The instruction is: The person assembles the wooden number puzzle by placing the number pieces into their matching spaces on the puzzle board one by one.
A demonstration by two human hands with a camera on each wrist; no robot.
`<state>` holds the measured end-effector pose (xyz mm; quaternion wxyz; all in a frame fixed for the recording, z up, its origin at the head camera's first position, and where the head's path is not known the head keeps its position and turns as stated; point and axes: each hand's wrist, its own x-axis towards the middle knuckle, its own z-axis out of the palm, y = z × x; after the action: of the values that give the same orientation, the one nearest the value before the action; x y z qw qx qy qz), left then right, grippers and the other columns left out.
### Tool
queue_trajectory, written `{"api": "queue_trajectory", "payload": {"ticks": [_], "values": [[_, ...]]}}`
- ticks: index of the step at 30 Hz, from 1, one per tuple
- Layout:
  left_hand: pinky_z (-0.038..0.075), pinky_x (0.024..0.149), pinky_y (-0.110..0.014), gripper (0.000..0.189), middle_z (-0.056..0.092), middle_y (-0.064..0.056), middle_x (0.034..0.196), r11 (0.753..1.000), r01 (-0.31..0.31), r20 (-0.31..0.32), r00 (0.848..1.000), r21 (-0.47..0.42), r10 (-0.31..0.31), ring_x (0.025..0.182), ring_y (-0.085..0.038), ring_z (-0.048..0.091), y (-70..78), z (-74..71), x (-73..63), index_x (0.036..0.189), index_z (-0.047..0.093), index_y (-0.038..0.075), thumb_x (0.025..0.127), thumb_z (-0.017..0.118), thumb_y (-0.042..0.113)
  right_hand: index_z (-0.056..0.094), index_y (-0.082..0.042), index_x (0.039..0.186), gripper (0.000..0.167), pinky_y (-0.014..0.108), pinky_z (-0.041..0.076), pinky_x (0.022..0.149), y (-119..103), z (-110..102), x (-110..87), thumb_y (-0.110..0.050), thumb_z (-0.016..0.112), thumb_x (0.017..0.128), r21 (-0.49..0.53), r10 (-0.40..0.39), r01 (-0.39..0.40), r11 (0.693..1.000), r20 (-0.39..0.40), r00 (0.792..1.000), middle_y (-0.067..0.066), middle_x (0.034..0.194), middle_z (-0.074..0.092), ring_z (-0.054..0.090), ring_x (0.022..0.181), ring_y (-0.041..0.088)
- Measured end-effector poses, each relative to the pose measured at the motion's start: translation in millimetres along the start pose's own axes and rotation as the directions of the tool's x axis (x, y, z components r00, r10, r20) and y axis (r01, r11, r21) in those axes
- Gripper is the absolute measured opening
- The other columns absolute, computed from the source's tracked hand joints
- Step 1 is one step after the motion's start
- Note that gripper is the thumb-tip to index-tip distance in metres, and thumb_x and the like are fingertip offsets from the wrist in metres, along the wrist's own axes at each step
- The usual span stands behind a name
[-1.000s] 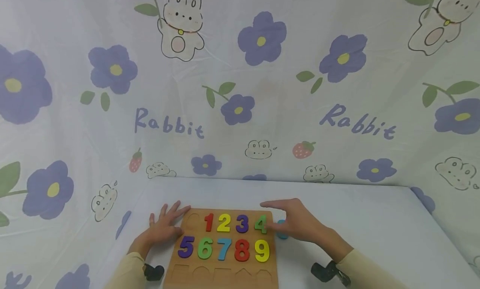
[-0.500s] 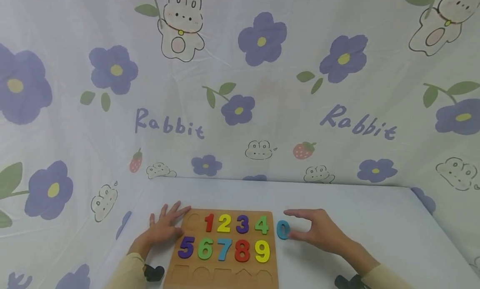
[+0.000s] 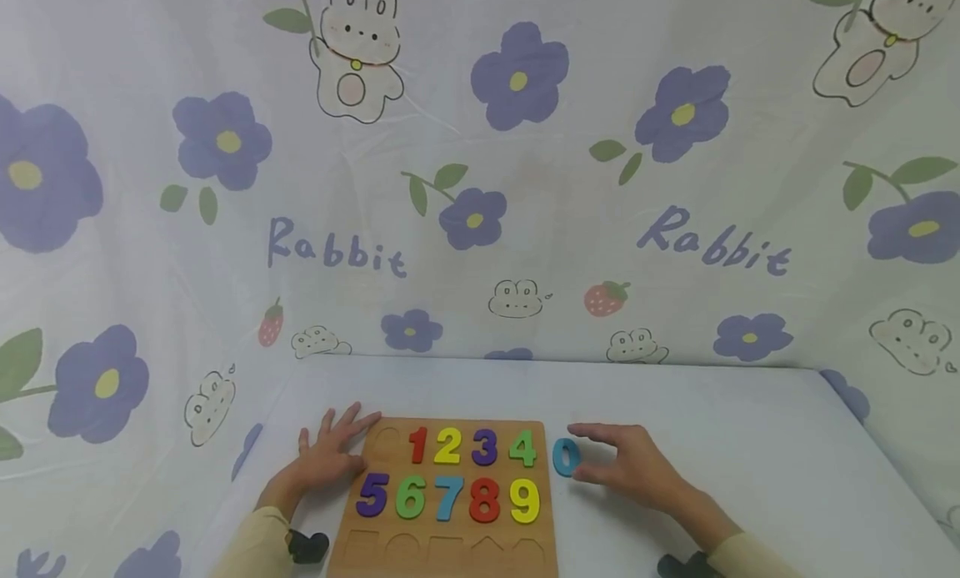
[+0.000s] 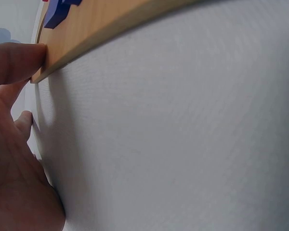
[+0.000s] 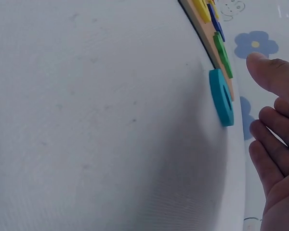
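A wooden number board (image 3: 442, 549) lies on the white table, with coloured digits 1 to 9 set in two rows. At its top left is a bare recess (image 3: 387, 444). My left hand (image 3: 322, 457) rests against the board's left edge with fingers spread, thumb at the side and a fingertip at the far corner. A blue zero (image 3: 557, 459) lies on the table just right of the board, near the green four (image 3: 522, 449). My right hand (image 3: 637, 469) is beside the zero, thumb and index finger apart; the right wrist view shows a gap between the thumb (image 5: 267, 72) and the zero (image 5: 221, 98).
The board's bottom row shows several bare shaped recesses (image 3: 487, 549). White table surface (image 3: 765, 453) stretches to the right. Behind it hangs a white cloth (image 3: 555, 186) printed with flowers and rabbits. A dark wrist camera (image 3: 307, 546) sits at the left sleeve.
My right hand has moved from over the green four and the blue zero to the right, uncovering both. The zero stays about where it was. My left hand has not moved.
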<state>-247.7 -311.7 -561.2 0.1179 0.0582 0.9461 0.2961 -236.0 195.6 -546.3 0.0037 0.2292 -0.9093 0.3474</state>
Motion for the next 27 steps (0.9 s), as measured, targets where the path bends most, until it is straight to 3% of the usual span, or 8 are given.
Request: {"api": "queue_trajectory", "payload": {"ticks": [12,20,27], "values": [[-0.019,0.119,-0.087,0.083,0.015,-0.024,0.182,1.000,-0.010,-0.005,1.000,0.004,0.010,0.164,-0.063,-0.009,2.2,-1.4,-0.4,0.166,0.049,0.021,0.086,0.071,0.015,0.074,-0.012,0.141,0.062,0.053,0.055,0.116,8.3,16.7,6.2,-0.023,0.095,0.084,0.007,0.053,-0.053,0.999,0.025,0.998,0.003,0.143,0.076,0.068,0.139,0.031],[-0.019,0.120,-0.087,0.083,0.015,-0.023,0.183,1.000,0.001,0.000,1.000,0.005,-0.001,0.165,-0.061,-0.009,3.0,-1.4,-0.6,0.167,0.049,0.022,0.087,0.071,0.015,0.075,-0.011,0.140,0.061,0.052,0.055,0.115,10.8,23.4,6.8,-0.019,0.095,0.083,-0.037,0.013,-0.013,0.999,-0.009,1.000,0.005,0.142,0.076,0.069,0.137,0.032],[-0.022,0.119,-0.086,0.083,0.015,-0.024,0.182,1.000,-0.008,-0.004,1.000,-0.021,0.008,0.164,-0.062,-0.010,2.4,-0.3,-0.9,0.166,0.050,0.023,0.086,0.071,0.015,0.076,-0.012,0.139,0.059,0.052,0.057,0.113,10.2,21.2,6.4,-0.020,0.095,0.084,-0.039,0.025,-0.025,0.999,-0.013,1.000,0.004,0.140,0.078,0.072,0.134,0.031]]}}
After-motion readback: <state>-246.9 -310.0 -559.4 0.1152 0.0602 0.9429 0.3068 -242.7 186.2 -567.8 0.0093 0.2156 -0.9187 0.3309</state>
